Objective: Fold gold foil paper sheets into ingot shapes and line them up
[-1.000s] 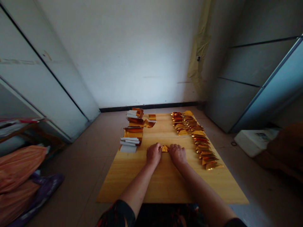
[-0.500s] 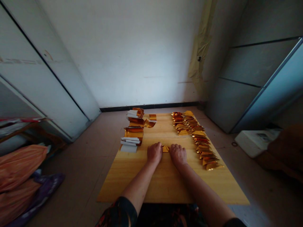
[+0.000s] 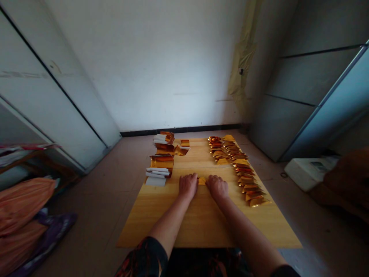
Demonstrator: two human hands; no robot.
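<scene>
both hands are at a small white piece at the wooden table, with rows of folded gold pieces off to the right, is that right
Not quite: the small piece between the left hand and the right hand is gold, not white, in the head view. It is at the wooden table, with rows of folded gold pieces off to the right.

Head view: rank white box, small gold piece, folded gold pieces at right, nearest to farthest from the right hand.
1. Small gold piece: between left hand and right hand.
2. Folded gold pieces: table's right side.
3. White box: floor, right of table.
</scene>
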